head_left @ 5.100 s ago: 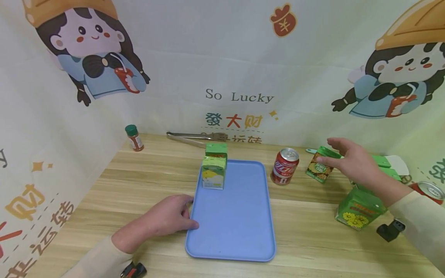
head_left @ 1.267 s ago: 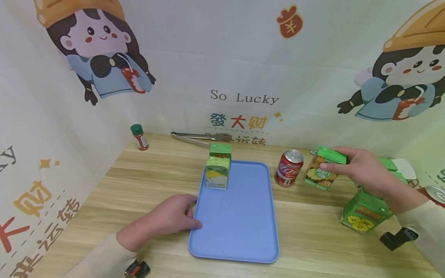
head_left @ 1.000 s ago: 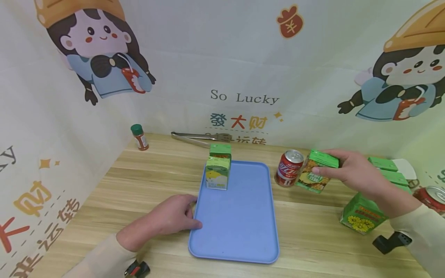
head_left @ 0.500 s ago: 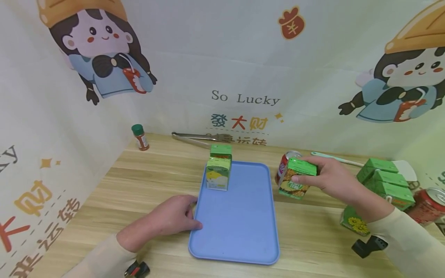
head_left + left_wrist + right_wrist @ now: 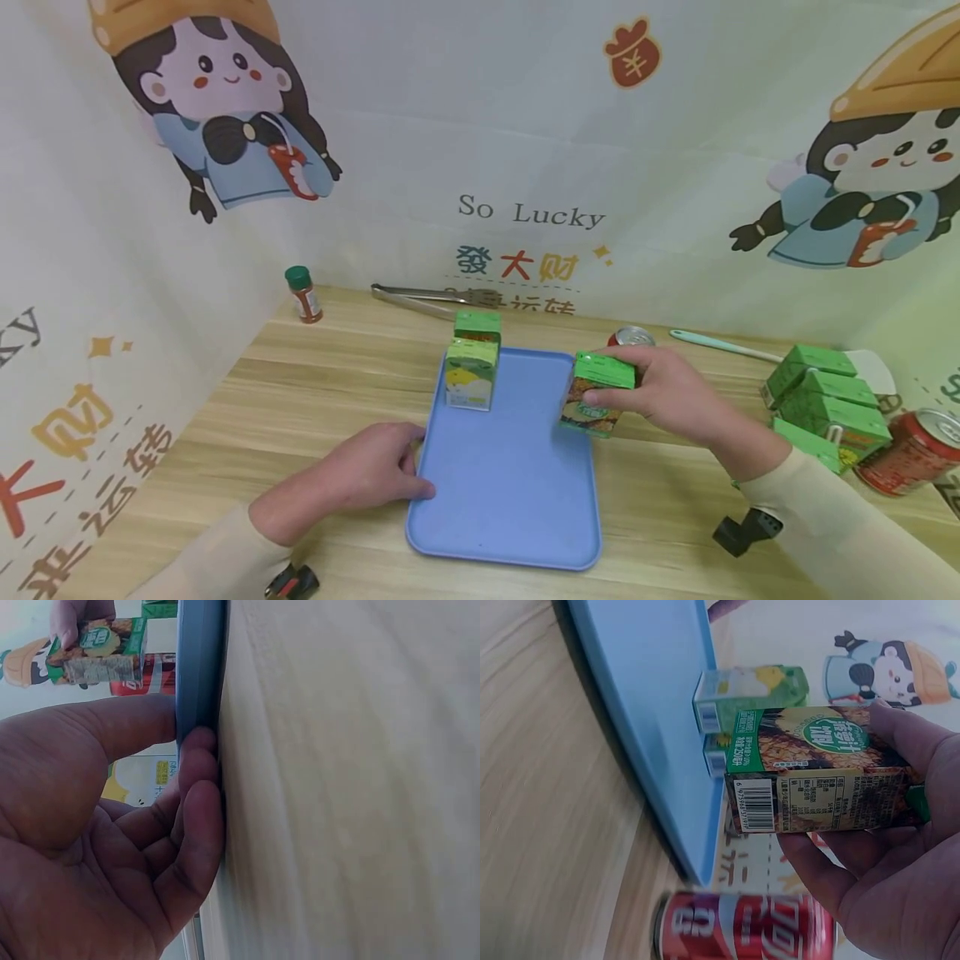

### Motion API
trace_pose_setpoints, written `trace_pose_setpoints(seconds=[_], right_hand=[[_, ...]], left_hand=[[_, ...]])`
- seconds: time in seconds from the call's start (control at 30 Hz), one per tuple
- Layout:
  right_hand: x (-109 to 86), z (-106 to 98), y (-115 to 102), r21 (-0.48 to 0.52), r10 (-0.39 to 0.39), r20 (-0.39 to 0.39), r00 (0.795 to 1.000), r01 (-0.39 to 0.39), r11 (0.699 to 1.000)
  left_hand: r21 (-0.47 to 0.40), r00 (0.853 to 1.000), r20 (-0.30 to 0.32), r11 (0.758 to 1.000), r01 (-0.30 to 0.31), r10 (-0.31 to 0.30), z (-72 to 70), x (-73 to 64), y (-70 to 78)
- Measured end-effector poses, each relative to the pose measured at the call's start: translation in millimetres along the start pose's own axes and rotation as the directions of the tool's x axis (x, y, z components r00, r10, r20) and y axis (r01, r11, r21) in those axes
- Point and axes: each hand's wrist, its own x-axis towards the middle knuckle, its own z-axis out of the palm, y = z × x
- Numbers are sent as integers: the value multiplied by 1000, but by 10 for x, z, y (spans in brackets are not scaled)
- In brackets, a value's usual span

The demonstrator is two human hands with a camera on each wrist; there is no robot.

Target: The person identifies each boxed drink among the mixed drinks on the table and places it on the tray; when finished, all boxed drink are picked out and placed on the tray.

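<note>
While a wooden surface (image 5: pixel 300 375) underlies everything, the blue tray (image 5: pixel 510 508) is the next largest thing, lying flat near the middle. Over the tray's right rim, the right hand (image 5: pixel 667 392) grips the pineapple carton (image 5: pixel 591 419), thumb on its printed face and fingers round the opposite side; the carton tips slightly and looks raised off the tray. At the tray's left edge, the left hand (image 5: pixel 371 467) pinches the rim, thumb on its upper side and fingers curled against the outside.

The likeliest trouble is a topple: were the carton let down where it is, its base could catch on the raised rim and lean over. A backward swing of the right hand could knock the near can (image 5: pixel 632 335) beyond the tray's right edge, and a jerk at the rim could upset the front carton (image 5: pixel 469 379) and the rear carton (image 5: pixel 477 323).

Counted: one tray; one pair of tongs (image 5: pixel 435 293) behind it; one spatula (image 5: pixel 720 342) to its right; two cans, the near one and the far can (image 5: pixel 903 454) well right of the tray; seven cartons — one gripped, two at the tray's far left corner, apparently four overlapping in the green cluster (image 5: pixel 836 386) well to its right; one bottle (image 5: pixel 306 300) beyond its left side.
</note>
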Motion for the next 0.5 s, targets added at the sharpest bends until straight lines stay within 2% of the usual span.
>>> trace_pose_setpoints(seconds=[0.5], right_hand=[[294,463,-119,-8,-64,58,996,65,998]], left_hand=[[14,1000,0,1000,-24,24,33,-134,5]])
